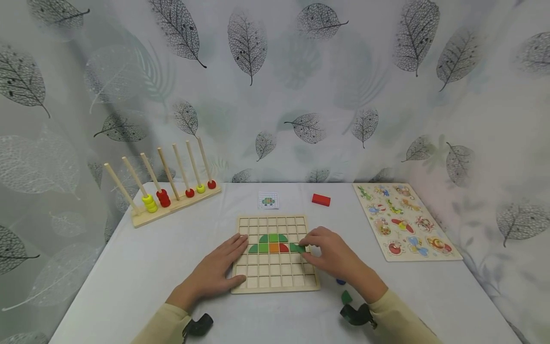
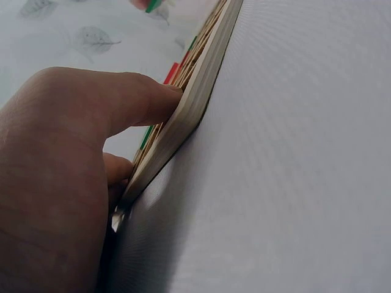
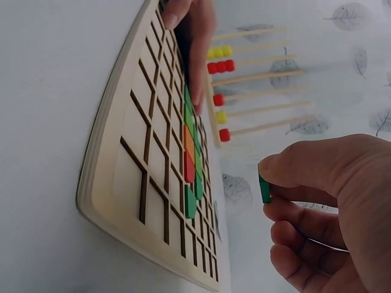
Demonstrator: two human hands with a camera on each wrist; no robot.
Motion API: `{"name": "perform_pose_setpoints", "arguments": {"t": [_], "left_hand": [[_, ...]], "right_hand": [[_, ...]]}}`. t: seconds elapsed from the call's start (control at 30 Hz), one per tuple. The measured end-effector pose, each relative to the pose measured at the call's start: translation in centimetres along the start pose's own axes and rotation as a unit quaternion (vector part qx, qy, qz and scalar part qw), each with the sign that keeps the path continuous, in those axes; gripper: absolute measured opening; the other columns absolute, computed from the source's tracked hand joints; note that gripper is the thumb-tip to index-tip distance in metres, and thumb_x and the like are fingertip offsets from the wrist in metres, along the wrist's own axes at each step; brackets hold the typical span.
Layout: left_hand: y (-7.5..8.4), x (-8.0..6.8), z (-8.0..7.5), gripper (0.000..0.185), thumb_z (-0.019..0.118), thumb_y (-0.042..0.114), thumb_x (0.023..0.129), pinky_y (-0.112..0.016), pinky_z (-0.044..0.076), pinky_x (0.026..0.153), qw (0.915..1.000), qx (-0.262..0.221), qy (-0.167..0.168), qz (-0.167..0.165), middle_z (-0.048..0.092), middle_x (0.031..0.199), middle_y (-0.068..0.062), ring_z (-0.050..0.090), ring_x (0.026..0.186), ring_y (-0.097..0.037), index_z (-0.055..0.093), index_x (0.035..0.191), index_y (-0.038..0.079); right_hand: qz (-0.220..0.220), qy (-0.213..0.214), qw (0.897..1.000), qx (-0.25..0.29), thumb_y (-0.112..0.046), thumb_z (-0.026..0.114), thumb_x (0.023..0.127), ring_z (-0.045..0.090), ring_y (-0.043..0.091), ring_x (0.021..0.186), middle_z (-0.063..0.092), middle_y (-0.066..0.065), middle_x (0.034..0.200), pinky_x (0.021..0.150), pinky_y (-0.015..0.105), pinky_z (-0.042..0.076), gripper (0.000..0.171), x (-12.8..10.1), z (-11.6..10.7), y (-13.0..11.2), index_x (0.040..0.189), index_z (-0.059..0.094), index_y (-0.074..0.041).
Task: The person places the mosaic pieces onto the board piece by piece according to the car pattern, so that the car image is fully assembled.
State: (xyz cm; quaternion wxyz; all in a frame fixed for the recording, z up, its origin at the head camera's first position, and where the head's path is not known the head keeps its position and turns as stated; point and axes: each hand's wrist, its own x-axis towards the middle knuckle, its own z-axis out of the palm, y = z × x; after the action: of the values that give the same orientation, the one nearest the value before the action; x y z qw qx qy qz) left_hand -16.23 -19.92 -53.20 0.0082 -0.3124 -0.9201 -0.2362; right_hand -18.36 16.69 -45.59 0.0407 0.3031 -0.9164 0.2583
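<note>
A wooden grid board [image 1: 275, 289] lies on the table, with green, orange and red tiles set in its squares. My left hand [image 1: 222, 263] rests along the board's left edge, fingers extended. In the left wrist view its thumb [image 2: 143, 97] lies on the board's rim. On the other side, my right hand [image 1: 330, 252] pinches a small green tile [image 3: 264, 190] between thumb and forefinger, over the board's right part. In the right wrist view, a green tile [image 3: 190, 202] sits in the grid beside a red tile [image 3: 189, 166].
Behind the board are a picture card [image 1: 268, 200] and a red block [image 1: 321, 199]. A peg rack [image 1: 176, 210] with red and yellow beads stands at back left; a picture puzzle board [image 1: 429, 255] lies at right. A loose green piece [image 1: 346, 297] is near my right wrist.
</note>
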Motion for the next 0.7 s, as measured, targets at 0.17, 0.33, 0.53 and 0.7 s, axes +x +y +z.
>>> {"name": "perform_pose_setpoints", "arguments": {"t": [0.17, 0.33, 0.53, 0.7], "left_hand": [[0.0, 0.0, 0.0, 0.089, 0.067, 0.053, 0.098, -0.054, 0.031, 0.127, 1.0000, -0.001, 0.002, 0.001, 0.030, 0.177, -0.002, 0.021, 0.164, -0.025, 0.039, 0.169, 0.007], [0.1, 0.0, 0.0, 0.089, 0.067, 0.053, 0.098, -0.054, 0.032, 0.126, 1.0000, -0.005, 0.007, 0.004, 0.031, 0.177, -0.002, 0.022, 0.164, -0.025, 0.039, 0.168, 0.006], [-0.1, 0.0, 0.2, 0.089, 0.066, 0.054, 0.099, -0.053, 0.032, 0.127, 1.0000, -0.002, 0.007, 0.005, 0.030, 0.177, -0.001, 0.022, 0.164, -0.025, 0.039, 0.169, 0.006], [-0.2, 0.1, 0.3, 0.089, 0.067, 0.054, 0.098, -0.054, 0.032, 0.126, 0.9999, 0.000, 0.012, 0.008, 0.031, 0.177, -0.002, 0.023, 0.164, -0.025, 0.039, 0.168, 0.006]], "right_hand": [[-0.011, 0.003, 1.000, 0.003, -0.015, 0.091, 0.090, 0.066, 0.014, 0.107, 0.071, -0.008, 0.110, 0.089, 0.038, 0.062, 0.021, 0.3, 0.1, -0.3, 0.109, 0.084, -0.016], [-0.016, -0.004, 1.000, 0.011, -0.014, 0.089, 0.091, 0.064, 0.013, 0.105, 0.071, -0.007, 0.108, 0.087, 0.034, 0.061, 0.019, 0.7, 0.2, -0.9, 0.109, 0.084, -0.016], [-0.014, -0.005, 1.000, 0.020, -0.015, 0.091, 0.089, 0.063, 0.010, 0.103, 0.070, -0.011, 0.106, 0.086, 0.031, 0.061, 0.021, 1.3, 0.7, -1.5, 0.109, 0.084, -0.019], [-0.011, -0.009, 0.999, 0.033, -0.016, 0.090, 0.091, 0.064, 0.014, 0.102, 0.070, -0.008, 0.106, 0.085, 0.032, 0.060, 0.020, 1.7, 1.2, -1.6, 0.109, 0.084, -0.018]]}}
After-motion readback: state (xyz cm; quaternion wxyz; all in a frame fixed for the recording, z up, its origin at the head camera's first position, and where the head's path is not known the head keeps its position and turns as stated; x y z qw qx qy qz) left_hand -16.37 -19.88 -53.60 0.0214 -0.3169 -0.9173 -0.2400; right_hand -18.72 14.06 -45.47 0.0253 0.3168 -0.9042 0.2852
